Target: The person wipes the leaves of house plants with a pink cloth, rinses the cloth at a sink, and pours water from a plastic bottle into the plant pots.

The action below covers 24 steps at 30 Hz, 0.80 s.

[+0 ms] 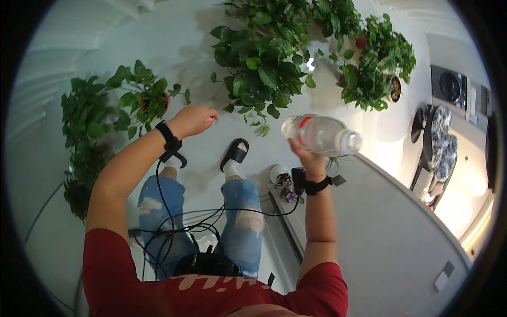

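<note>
My right hand (311, 158) is wrapped round a large clear plastic bottle (330, 136) with a red band near its base. The bottle lies tilted in the air, its neck toward the right, and seems to hold clear liquid. Held out over the floor, my left hand (195, 120) is closed with the fingers curled in. A bit of pink shows at its fingertips, too small to make out. Nearest to it are a potted leafy plant (150, 103) on the left and a big cluster of trailing green plants (259, 68) ahead.
More potted plants (369, 66) stand at the far right. A white partition (391, 211) runs along my right side, with a small purple plant (289, 190) by it. Black cables (198, 227) link my wrist straps across my legs. Beyond are a patterned sofa (441, 142) and a washing machine (450, 87).
</note>
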Motion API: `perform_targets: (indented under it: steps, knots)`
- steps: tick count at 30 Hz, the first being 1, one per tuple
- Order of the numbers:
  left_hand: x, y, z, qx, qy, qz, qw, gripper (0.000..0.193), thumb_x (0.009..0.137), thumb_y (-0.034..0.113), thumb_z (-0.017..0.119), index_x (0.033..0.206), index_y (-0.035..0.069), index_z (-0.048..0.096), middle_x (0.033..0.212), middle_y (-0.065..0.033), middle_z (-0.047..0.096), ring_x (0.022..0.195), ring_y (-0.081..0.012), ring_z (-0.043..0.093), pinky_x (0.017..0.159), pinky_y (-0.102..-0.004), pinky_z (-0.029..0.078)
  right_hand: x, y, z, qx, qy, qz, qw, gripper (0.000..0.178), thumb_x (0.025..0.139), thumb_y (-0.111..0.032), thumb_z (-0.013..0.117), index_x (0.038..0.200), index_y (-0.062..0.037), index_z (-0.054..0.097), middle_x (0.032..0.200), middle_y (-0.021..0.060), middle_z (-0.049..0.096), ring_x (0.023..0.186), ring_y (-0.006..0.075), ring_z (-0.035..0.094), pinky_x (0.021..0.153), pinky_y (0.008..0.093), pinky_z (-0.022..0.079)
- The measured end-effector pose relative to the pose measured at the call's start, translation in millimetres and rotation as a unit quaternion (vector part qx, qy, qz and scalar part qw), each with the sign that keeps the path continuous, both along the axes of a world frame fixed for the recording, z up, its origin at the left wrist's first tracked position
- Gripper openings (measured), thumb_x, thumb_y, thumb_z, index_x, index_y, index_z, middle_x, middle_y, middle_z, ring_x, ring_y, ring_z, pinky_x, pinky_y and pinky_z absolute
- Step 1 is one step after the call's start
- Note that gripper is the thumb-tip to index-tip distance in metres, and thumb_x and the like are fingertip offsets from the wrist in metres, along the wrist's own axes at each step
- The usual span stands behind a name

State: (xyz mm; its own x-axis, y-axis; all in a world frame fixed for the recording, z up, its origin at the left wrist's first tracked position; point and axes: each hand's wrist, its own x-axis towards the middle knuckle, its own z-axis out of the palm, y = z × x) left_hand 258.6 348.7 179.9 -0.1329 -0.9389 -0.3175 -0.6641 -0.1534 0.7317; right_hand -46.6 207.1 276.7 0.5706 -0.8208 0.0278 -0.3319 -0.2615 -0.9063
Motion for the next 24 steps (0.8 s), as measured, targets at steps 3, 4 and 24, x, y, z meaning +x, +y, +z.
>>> perform_targets:
  steps: [3,4,24]
  knots:
    - [-16.7,-30.5,-60.8,0.008,-0.046,-0.098,0.994,0.020,0.085,0.015,0.050,0.099,0.009,0.064,0.085,-0.0119,0.065,0.082,-0.0325,0.061,0.071,-0.0435,0.048,-32.0,-18.3,-50.8,0.000,-0.023,-0.118,0.993,0.083,0.064,-0.005,0.082,0.135,-0.0034,0.038,0.128,0.0111,0.052,0.107,0.0243,0.057,0.092,0.0394,0.049]
    - [-23.2,-37.2,-80.5,0.024,-0.051,-0.123,0.991,0.022,0.085,0.016,0.050,0.102,0.010,0.063,0.086,-0.0114,0.065,0.082,-0.0324,0.061,0.071,-0.0433,0.048,-36.8,-25.4,-67.6,-0.020,-0.040,-0.140,0.989,0.080,0.064,-0.006,0.082,0.133,-0.0027,0.041,0.126,0.0103,0.054,0.106,0.0230,0.057,0.091,0.0382,0.049]
    - [-223.4,-161.4,-330.0,-0.028,-0.071,-0.226,0.971,0.067,0.083,0.017,0.048,0.144,0.006,0.021,0.110,-0.0312,0.055,0.085,-0.0386,0.059,0.076,-0.0432,0.046,-139.9,-48.9,-343.2,-0.146,-0.037,-0.263,0.953,0.063,0.060,-0.020,0.087,0.109,-0.0017,0.051,0.099,0.0113,0.065,0.088,0.0236,0.065,0.077,0.0320,0.050]
